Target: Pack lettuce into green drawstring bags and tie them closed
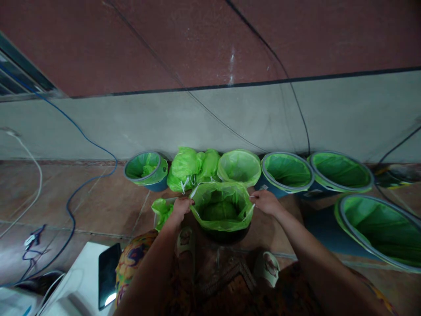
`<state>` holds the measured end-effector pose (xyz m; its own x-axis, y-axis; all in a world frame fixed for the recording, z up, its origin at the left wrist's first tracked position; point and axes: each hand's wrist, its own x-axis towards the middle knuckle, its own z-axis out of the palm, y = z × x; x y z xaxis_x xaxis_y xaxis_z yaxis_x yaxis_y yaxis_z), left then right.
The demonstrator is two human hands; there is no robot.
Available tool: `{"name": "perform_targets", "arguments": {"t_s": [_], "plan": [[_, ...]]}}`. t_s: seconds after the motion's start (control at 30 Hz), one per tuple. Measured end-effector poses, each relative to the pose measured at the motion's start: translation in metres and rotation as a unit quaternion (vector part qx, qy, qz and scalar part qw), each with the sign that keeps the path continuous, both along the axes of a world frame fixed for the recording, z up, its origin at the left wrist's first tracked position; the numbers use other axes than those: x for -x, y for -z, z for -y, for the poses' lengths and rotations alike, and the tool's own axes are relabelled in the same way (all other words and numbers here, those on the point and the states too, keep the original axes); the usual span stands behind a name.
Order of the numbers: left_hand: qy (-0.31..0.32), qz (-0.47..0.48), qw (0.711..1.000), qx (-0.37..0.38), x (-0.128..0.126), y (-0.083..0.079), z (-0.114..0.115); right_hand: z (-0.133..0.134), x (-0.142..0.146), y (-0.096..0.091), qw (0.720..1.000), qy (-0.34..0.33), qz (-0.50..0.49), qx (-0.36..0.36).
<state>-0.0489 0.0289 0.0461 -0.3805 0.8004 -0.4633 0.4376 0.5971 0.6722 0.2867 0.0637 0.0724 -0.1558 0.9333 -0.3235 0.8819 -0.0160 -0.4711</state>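
Observation:
A green drawstring trash bag [220, 224] stands open over a dark bin [226, 237] between my feet. My left hand [182, 207] is closed on the left side of its rim, where the white drawstring is pulled up. On the opposite side my right hand [265, 202] pinches the drawstring at the rim. The string is drawn out to both sides, and the mouth stays wide. Just beyond it sit tied green bags [186, 163] and a bin with a pale green liner [239, 166]. Crumpled green plastic [162, 211] lies in a small container by my left wrist.
Blue bins lined with green bags stand along the wall: one at left [156, 184], several at right, the nearest [384, 228] beside my right forearm. A blue cable [69, 210] crosses the floor at left. A phone [109, 272] lies on a white surface [83, 272].

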Motion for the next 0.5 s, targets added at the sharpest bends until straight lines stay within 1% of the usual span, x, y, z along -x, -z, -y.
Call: {"name": "perform_targets", "arguments": {"t_s": [0.1,0.17,0.23,0.3,0.37,0.4,0.43,0.47,0.5], "plan": [[-0.003,0.016,1.000,-0.020,0.000,-0.008,0.000,0.000,-0.001,-0.002,1.000,0.006,0.002,-0.008],[0.005,0.020,0.999,-0.028,0.003,-0.017,0.000,0.000,-0.002,-0.005,1.000,0.008,0.005,-0.018],[0.036,-0.017,0.999,-0.037,0.008,-0.029,0.000,-0.001,-0.004,-0.010,0.999,0.011,0.016,-0.031],[0.079,-0.103,0.990,-0.054,0.013,-0.044,0.001,-0.002,-0.005,-0.015,0.999,0.023,0.010,-0.047],[0.117,-0.196,0.970,-0.080,0.015,-0.060,0.002,-0.003,-0.004,-0.021,0.995,0.050,-0.040,-0.070],[0.124,-0.229,0.961,-0.096,0.014,-0.068,0.003,-0.003,-0.002,-0.024,0.990,0.065,-0.085,-0.088],[0.124,-0.253,0.952,-0.118,0.012,-0.077,0.004,-0.003,0.000,-0.027,0.981,0.082,-0.141,-0.108],[0.119,-0.266,0.945,-0.149,0.009,-0.085,0.005,-0.003,0.004,-0.032,0.965,0.100,-0.205,-0.129],[0.112,-0.266,0.938,-0.193,0.004,-0.094,0.006,-0.003,0.009,-0.037,0.944,0.114,-0.272,-0.150]]}}
